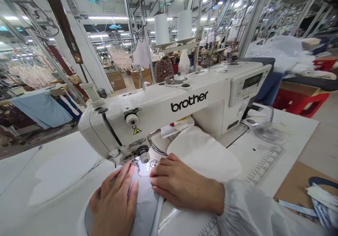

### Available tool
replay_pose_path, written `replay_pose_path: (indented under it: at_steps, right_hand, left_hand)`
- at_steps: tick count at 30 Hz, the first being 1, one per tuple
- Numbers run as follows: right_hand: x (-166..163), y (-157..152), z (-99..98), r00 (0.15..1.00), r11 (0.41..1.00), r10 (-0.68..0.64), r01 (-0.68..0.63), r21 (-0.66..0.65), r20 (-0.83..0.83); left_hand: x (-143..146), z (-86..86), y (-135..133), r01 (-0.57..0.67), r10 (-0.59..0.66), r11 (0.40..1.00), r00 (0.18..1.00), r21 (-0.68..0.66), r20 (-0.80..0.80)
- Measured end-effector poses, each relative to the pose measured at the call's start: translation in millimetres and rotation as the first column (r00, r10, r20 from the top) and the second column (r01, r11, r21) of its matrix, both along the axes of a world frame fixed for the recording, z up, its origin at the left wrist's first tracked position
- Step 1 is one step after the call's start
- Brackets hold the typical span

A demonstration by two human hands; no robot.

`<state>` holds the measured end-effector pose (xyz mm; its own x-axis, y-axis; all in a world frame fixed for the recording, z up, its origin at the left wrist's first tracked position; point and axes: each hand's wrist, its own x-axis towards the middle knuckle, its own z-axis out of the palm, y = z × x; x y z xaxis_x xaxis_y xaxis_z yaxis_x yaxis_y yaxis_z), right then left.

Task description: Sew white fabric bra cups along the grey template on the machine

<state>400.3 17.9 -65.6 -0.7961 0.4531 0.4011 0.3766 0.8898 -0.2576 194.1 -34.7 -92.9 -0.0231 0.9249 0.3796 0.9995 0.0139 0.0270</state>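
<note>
A pale grey-blue fabric piece point(144, 204) lies on the bed of a white sewing machine point(153, 104), its far end under the lit presser foot point(135, 163). My left hand point(116, 197) rests flat on this fabric with fingers stretched out, the fingertips close beside the foot. My right hand point(182, 183) is closed at the fabric's right edge, fingers curled and pressed together near the needle area. A reddish thread or line curves across the fabric by the foot. A white rounded fabric piece point(206, 155) lies behind my right hand, under the machine arm.
Another white cut piece point(66, 169) lies on the table to the left. Thread cones point(161, 30) stand above the machine. Ruler markings point(265, 163) run along the table at right. A red crate point(298, 98) and a cardboard piece point(298, 186) are beyond the table's right edge.
</note>
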Motion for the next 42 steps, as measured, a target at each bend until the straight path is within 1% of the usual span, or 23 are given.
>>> replay_pose_path:
  at_steps: [3, 9, 14, 21, 31, 34, 38, 42]
  right_hand:
    - [-2, 1, 0.0, 1.0, 1.0, -0.021, 0.021, -0.005, 0.01]
    - [-3, 1, 0.6, 0.998, 0.999, -0.042, 0.041, 0.019, 0.041]
    - [-5, 1, 1.0, 0.996, 0.998, -0.05, 0.048, 0.038, 0.069]
    - [-7, 1, 2.6, 0.994, 0.997, -0.062, 0.058, 0.049, 0.092]
    - [-9, 1, 3.0, 0.993, 0.998, -0.063, 0.06, 0.036, 0.099]
    - [-10, 0, 2.0, 0.993, 0.997, -0.067, 0.064, 0.034, 0.102]
    - [-13, -1, 1.3, 0.991, 0.996, -0.077, 0.072, 0.052, 0.111]
    - [-15, -4, 2.4, 0.992, 0.995, -0.077, 0.07, 0.072, 0.097]
  left_hand:
    - [-3, 1.3, 4, -0.007, 0.007, 0.999, 1.0, -0.032, 0.0]
    - [-23, -2.1, 16, 0.038, -0.037, 0.984, 0.999, -0.175, 0.009]
    - [-31, -2.1, 20, 0.063, -0.07, 0.987, 0.997, -0.15, -0.04]
    - [-36, -2.0, 23, 0.063, -0.08, 0.983, 0.992, -0.171, -0.097]
    - [-42, 0.5, 32, 0.068, -0.095, 0.96, 0.992, -0.273, -0.085]
    - [-48, -1.6, 36, 0.11, -0.132, 0.959, 0.989, -0.262, -0.07]
    - [-57, -3.8, 40, 0.247, -0.259, 0.95, 0.965, -0.191, -0.04]
    - [-62, -3.5, 43, 0.36, -0.361, 0.926, 0.932, -0.116, 0.012]
